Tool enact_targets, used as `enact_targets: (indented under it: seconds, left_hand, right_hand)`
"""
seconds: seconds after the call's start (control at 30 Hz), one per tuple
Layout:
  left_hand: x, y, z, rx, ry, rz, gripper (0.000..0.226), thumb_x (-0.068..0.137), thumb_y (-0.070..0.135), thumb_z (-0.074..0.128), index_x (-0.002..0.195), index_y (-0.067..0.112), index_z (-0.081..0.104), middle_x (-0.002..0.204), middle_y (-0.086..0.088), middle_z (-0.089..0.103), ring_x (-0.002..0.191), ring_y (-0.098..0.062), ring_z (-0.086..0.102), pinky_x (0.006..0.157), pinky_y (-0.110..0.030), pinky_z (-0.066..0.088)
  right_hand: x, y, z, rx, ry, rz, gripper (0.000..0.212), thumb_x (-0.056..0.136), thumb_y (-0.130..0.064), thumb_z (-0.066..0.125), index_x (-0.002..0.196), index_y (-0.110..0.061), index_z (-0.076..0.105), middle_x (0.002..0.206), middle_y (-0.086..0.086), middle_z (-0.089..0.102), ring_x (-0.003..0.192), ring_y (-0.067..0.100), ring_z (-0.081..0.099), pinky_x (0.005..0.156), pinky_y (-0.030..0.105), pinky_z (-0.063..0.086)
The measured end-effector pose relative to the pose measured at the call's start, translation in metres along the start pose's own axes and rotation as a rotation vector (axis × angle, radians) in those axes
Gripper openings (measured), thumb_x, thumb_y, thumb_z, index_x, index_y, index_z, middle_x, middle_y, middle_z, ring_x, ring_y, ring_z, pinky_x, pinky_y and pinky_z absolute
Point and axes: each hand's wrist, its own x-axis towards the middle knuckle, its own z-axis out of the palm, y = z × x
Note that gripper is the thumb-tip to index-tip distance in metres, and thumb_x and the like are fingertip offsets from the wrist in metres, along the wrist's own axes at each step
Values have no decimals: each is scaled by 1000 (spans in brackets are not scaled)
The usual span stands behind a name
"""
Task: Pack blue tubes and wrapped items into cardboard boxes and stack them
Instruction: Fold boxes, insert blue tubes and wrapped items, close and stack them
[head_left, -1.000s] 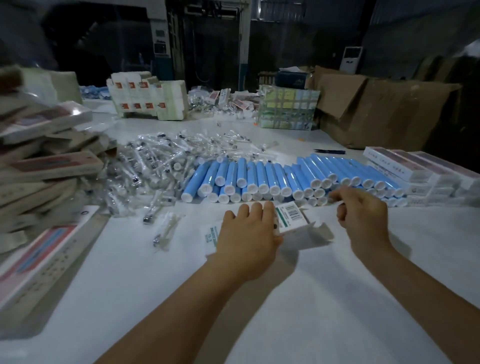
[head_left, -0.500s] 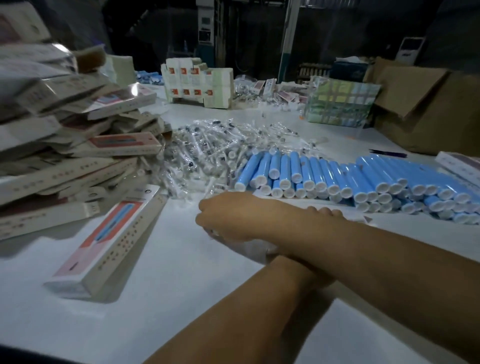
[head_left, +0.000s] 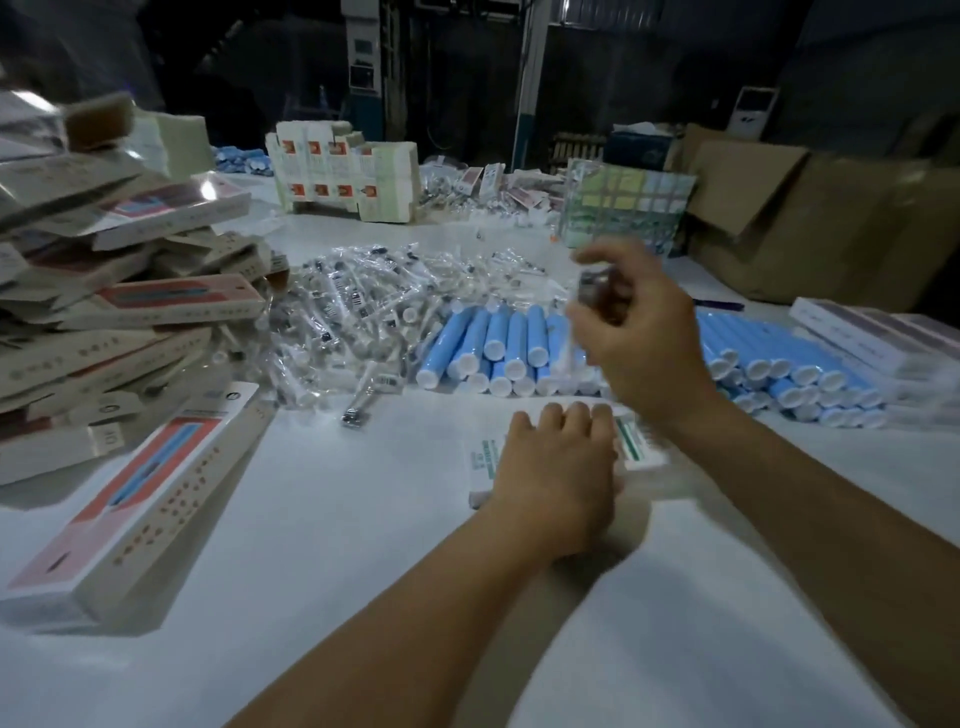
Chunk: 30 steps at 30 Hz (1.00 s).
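Pressing down near the desk's middle, my left hand rests flat-fingered on a small white box. Above it, my right hand pinches a blurred wrapped item. Blue tubes lie in rows beyond, toward the far edge.

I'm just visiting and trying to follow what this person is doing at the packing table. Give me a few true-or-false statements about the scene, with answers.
1. The right hand holds a clear wrapped item up above the table. True.
2. The left hand rests on a small white box with green print. True.
3. The blue tubes stand upright in a rack. False: they lie on their sides in rows on the table.
4. The heap of wrapped items lies to the right of the tubes. False: it lies to their left.
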Motion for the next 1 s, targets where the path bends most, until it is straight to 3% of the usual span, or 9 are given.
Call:
enact_targets:
  seconds: [0.07, 0.13, 0.27, 0.4, 0.57, 0.77, 0.83, 0.9, 1.0]
  left_hand:
    - [1, 1, 0, -21, 38, -7, 64, 95, 46, 42, 146, 14, 20, 140, -10, 39, 123, -29, 37, 98, -45, 31]
    - [2, -1, 3, -20, 89, -11, 66, 95, 49, 38, 148, 17, 15, 142, -7, 37, 124, -27, 36, 99, -43, 31]
    - [5, 1, 9, -59, 117, -31, 66, 93, 52, 35, 147, 20, 13, 140, -2, 39, 120, -23, 38, 97, -40, 32]
    - [3, 6, 10, -35, 149, -25, 64, 92, 52, 34, 145, 22, 15, 134, 1, 42, 114, -21, 39, 92, -37, 33]
    - [3, 10, 11, -39, 149, -33, 65, 92, 54, 32, 146, 23, 14, 136, 2, 41, 115, -20, 39, 95, -36, 34]
    - [5, 11, 12, -37, 170, -37, 64, 92, 54, 35, 145, 22, 16, 136, 1, 41, 117, -20, 39, 96, -36, 33]
    - [5, 13, 13, -37, 179, -30, 66, 92, 54, 36, 146, 22, 16, 136, 0, 41, 118, -21, 38, 95, -36, 32]
    - [6, 14, 13, -25, 183, -20, 67, 92, 55, 37, 146, 21, 16, 136, 0, 41, 118, -21, 39, 95, -36, 32]
    - [6, 10, 13, -29, 191, -36, 68, 92, 56, 39, 146, 21, 16, 138, 0, 40, 120, -21, 38, 95, -37, 33]
  right_hand:
    - [-4, 19, -44, 121, 245, 240, 41, 81, 4, 59, 95, -34, 52, 55, -3, 55, 45, 10, 52, 47, 26, 49]
    - [-22, 43, -79, 178, 440, 467, 40, 80, 6, 59, 93, -31, 53, 50, -2, 58, 42, 12, 53, 43, 26, 50]
    - [-61, 72, -97, 312, 568, 781, 23, 84, 6, 60, 83, -16, 53, 54, 6, 59, 40, 12, 55, 40, 24, 47]
    - [-67, 75, -82, 274, 513, 817, 20, 82, 1, 66, 74, -14, 55, 57, 4, 64, 41, 8, 55, 39, 18, 42]
    - [-72, 72, -63, 206, 444, 838, 16, 77, -11, 74, 65, -16, 64, 63, -3, 59, 58, 9, 50, 57, 20, 43]
    - [-74, 63, -57, 145, 483, 764, 17, 78, -15, 75, 73, -21, 61, 77, 2, 69, 71, 14, 67, 60, 26, 53]
    - [-77, 61, -50, 104, 392, 774, 19, 83, -23, 71, 66, -21, 63, 73, 4, 71, 68, 16, 69, 58, 28, 55]
    - [-80, 58, -43, 33, 275, 801, 31, 90, -39, 59, 67, -19, 64, 75, 4, 71, 71, 19, 70, 67, 35, 56]
    - [-77, 53, -44, 127, 308, 777, 35, 97, -40, 45, 72, -26, 64, 76, -4, 72, 71, 11, 70, 67, 30, 56]
